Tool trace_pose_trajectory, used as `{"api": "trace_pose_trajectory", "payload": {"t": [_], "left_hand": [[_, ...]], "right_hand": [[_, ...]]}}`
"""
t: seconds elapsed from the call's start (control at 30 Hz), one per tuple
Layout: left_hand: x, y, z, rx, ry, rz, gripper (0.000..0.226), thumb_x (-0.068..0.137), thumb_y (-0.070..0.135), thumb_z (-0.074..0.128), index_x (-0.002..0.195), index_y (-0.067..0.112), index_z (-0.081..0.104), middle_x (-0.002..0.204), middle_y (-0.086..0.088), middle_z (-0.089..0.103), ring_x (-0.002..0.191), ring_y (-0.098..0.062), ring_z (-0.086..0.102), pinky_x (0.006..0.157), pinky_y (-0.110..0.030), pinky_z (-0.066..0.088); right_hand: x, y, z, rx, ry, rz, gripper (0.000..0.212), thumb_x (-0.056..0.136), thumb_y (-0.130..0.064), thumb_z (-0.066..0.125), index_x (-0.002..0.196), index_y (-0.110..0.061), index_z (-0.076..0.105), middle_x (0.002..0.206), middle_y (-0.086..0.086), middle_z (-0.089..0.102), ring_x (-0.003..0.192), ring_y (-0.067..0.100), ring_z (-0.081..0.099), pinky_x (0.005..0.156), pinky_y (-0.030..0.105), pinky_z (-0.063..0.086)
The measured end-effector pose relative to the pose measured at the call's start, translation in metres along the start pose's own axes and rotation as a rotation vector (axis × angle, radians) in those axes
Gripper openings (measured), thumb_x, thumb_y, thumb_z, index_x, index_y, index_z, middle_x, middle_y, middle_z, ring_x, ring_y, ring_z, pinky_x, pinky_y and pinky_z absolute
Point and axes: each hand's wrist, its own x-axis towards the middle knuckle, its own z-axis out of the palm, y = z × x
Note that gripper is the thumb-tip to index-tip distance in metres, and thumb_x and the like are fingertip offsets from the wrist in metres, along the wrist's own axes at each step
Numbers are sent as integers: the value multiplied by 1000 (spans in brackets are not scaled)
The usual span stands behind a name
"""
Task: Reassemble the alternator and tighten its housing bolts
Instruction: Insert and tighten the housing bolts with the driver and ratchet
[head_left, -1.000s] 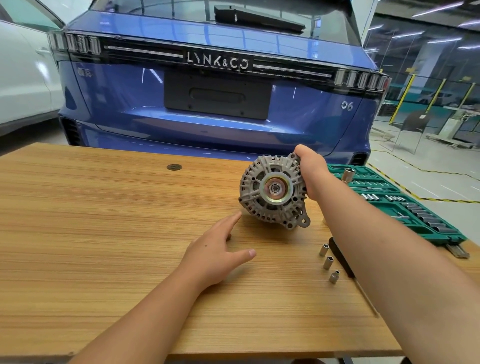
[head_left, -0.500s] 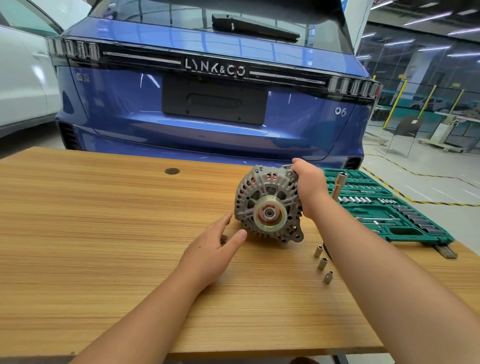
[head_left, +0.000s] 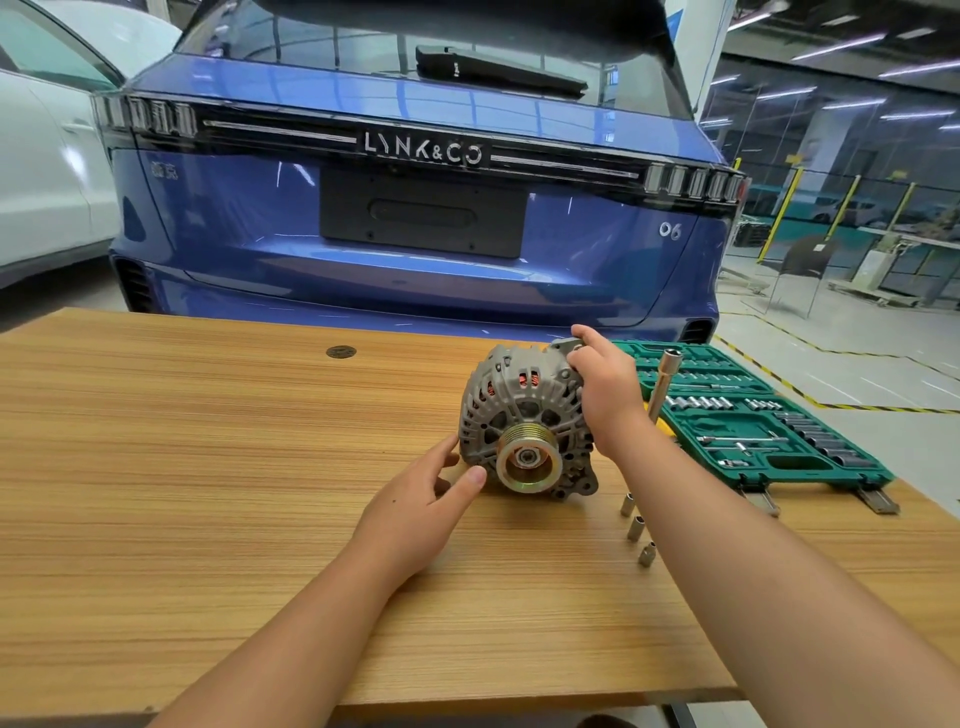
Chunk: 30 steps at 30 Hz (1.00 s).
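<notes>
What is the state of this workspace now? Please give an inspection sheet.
Surface: wooden table, round grommet.
Job's things: alternator on the table, pulley toward the camera.
Clutter: three loose sockets; open green socket set; upright extension bar.
Grippers: right hand grips the alternator's top; left hand touches its left edge.
Cables: nothing seen.
Surroundings: blue car, white car.

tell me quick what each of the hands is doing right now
Left hand: open, fingertips touching the grey metal alternator at its lower left.
Right hand: gripping the alternator's top right edge.
</notes>
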Motion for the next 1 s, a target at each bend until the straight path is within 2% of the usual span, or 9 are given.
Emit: {"api": "trace_pose_trajectory", "payload": {"t": [0.03, 0.07, 0.1, 0.2, 0.37, 0.43, 0.53, 0.7, 1.0], "left_hand": [[1, -2, 0, -18, 14, -4, 75, 83, 81, 38, 153, 52, 31, 133, 28, 52, 109, 9, 55, 96, -36, 50], [2, -3, 1, -48, 36, -14, 69, 90, 75, 42, 153, 48, 34, 131, 28, 54, 108, 11, 55, 93, -31, 49], [3, -5, 1, -85, 64, -30, 64, 95, 69, 45, 153, 43, 37, 128, 29, 55, 106, 13, 54, 89, -26, 47], [4, -8, -1, -177, 147, -71, 57, 99, 63, 46, 149, 36, 44, 115, 36, 51, 97, 24, 52, 79, -14, 38], [4, -11, -2, -246, 195, -73, 48, 101, 58, 49, 144, 35, 49, 112, 36, 51, 92, 35, 45, 78, -14, 36], [5, -12, -1, -257, 204, -74, 45, 101, 55, 49, 142, 35, 50, 112, 36, 52, 92, 34, 46, 78, -13, 36], [8, -14, -1, -253, 204, -74, 46, 101, 56, 49, 142, 36, 51, 114, 36, 52, 97, 29, 49, 78, -11, 36], [10, -18, 0, -254, 211, -66, 48, 100, 58, 49, 143, 37, 50, 120, 32, 53, 100, 27, 48, 79, -10, 35], [11, -19, 1, -246, 196, -46, 50, 100, 59, 48, 145, 37, 49, 114, 36, 54, 100, 30, 47, 79, -12, 37]], "right_hand": [[-2, -1, 0, -14, -30, -32, 59, 88, -28, 45, 146, -27, 51, 115, 0, 58, 90, 31, 58, 93, 59, 50], [-2, -3, -1, -20, -71, -63, 61, 84, -29, 46, 145, -28, 52, 115, -1, 59, 72, 12, 55, 90, 59, 49], [-3, -5, -2, -21, -118, -78, 63, 80, -30, 47, 144, -31, 53, 116, -3, 62, 93, 20, 62, 85, 56, 51], [-2, -8, -4, 109, -244, -4, 57, 74, -29, 49, 127, -46, 61, 130, -9, 58, 111, 17, 59, 93, 40, 49], [14, -7, -8, 376, -374, 215, 54, 81, -10, 47, 123, -41, 62, 141, 5, 57, 83, 26, 63, 69, 33, 51], [18, -5, -10, 411, -404, 251, 55, 80, -13, 51, 129, -35, 63, 137, 3, 64, 92, 28, 65, 73, 35, 52], [20, -1, -9, 379, -435, 226, 36, 92, -21, 50, 118, -32, 72, 120, 4, 74, 86, 21, 74, 71, 35, 58], [27, 1, -8, 286, -429, 204, 34, 91, -31, 49, 101, -27, 81, 109, 8, 77, 87, 21, 75, 74, 38, 56], [24, 2, -8, 297, -378, 197, 33, 94, -20, 48, 115, -15, 72, 108, 9, 76, 92, 26, 72, 79, 41, 60]]}}
